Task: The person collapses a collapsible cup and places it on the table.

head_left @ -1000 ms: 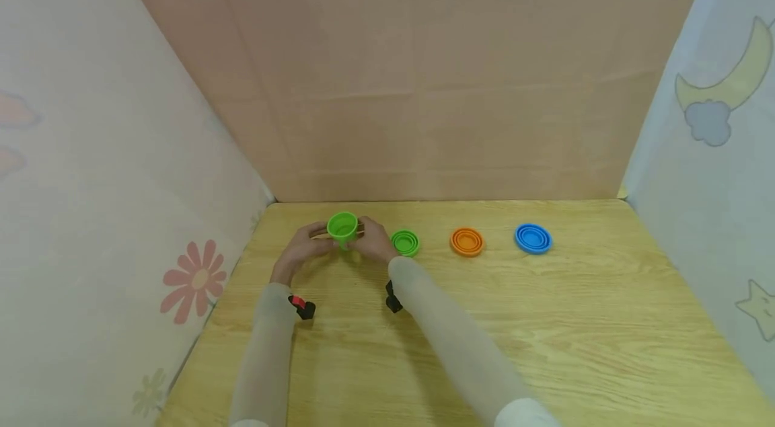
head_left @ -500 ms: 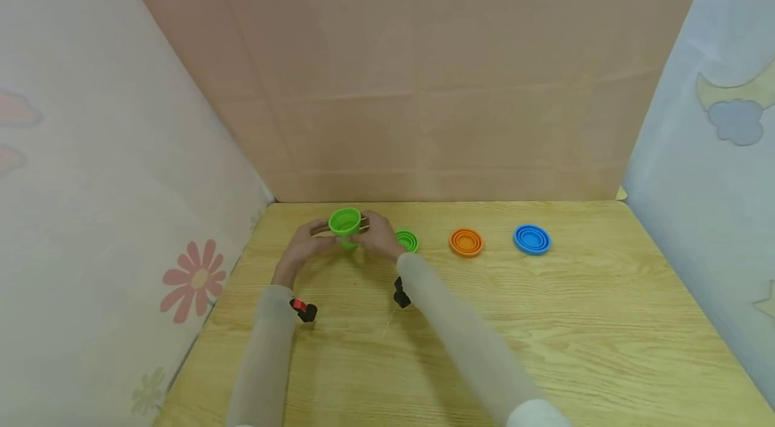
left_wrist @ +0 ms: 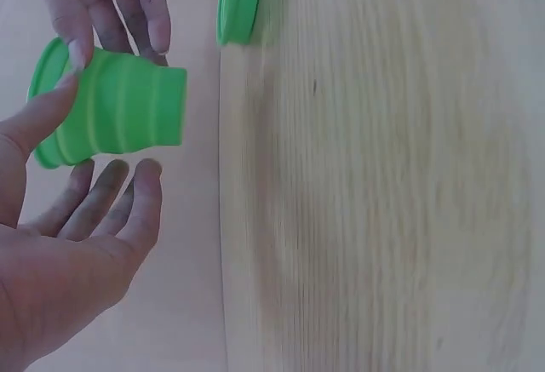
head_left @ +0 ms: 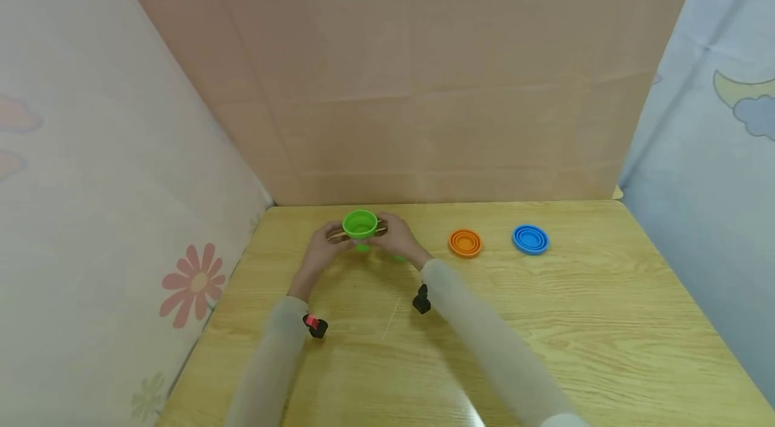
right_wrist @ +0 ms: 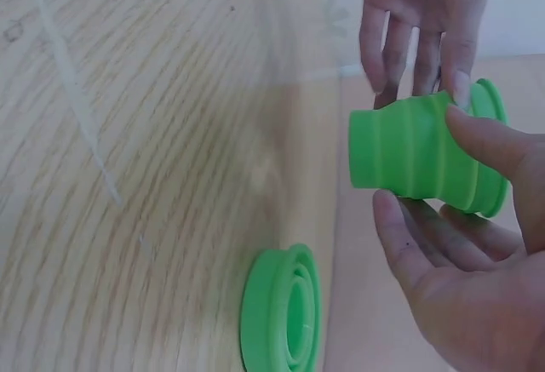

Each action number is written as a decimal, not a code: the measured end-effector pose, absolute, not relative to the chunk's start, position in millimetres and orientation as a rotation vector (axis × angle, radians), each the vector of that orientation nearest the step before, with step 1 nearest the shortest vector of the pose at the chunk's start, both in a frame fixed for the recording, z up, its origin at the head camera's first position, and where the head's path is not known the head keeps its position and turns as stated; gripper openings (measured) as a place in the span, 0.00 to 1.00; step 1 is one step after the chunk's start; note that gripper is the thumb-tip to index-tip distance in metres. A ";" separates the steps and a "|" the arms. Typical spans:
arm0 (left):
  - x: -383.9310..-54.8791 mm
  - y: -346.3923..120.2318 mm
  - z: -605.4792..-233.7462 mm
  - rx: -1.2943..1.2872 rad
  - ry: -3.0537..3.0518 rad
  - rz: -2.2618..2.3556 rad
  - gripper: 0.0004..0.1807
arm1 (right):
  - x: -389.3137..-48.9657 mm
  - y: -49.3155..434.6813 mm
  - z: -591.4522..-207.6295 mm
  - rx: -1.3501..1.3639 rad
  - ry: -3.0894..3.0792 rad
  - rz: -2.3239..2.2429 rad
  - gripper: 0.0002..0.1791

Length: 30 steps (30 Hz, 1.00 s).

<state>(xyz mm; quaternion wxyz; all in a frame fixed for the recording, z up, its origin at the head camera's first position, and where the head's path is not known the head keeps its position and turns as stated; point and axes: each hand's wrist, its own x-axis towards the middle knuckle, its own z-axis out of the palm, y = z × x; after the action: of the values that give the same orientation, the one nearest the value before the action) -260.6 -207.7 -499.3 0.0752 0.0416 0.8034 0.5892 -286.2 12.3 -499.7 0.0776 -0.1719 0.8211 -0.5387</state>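
Observation:
A green collapsible cup (head_left: 360, 225), pulled out to its full stepped height, is held upright above the table between both hands. My left hand (head_left: 321, 253) grips it from the left, thumb against the ribbed wall (left_wrist: 128, 104) below the wide rim, fingers spread round the far side. From the other side my right hand (head_left: 399, 242) holds it the same way, its thumb near the left thumb in the right wrist view. A second green collapsible cup (right_wrist: 264, 312), folded flat, lies on the table; in the head view the right hand hides most of it.
To the right on the wooden table (head_left: 575, 319) lie a flat orange collapsible cup (head_left: 465, 243) and a flat blue one (head_left: 531, 239). A brown-pink covered wall (head_left: 387, 111) rises at the table's back edge; pale patterned walls stand at both sides.
Both hands have carried the stretched green cup a little to the right. The right hand now covers most of the folded green cup. The orange and blue cups stay put.

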 end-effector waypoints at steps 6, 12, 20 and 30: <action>-251.7 -191.1 -499.3 0.201 2.375 1.846 0.31 | -274.8 31.2 -491.4 -0.510 2.469 -1.602 0.29; -241.1 -174.4 -500.1 0.257 2.321 1.843 0.29 | -256.6 53.9 -488.0 -0.492 2.477 -1.595 0.29; -224.3 -155.6 -494.6 0.347 2.224 1.860 0.32 | -230.1 87.8 -484.7 -0.552 2.379 -1.665 0.30; -213.8 -122.9 -506.3 0.479 2.104 1.803 0.31 | -202.3 131.6 -491.1 -0.435 2.345 -1.657 0.34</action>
<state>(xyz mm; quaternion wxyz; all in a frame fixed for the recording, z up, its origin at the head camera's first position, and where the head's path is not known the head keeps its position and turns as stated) -213.8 -122.9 -506.3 0.1640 0.1681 0.7381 0.6325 -202.3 131.6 -491.1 0.1183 -0.1488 0.8017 -0.5666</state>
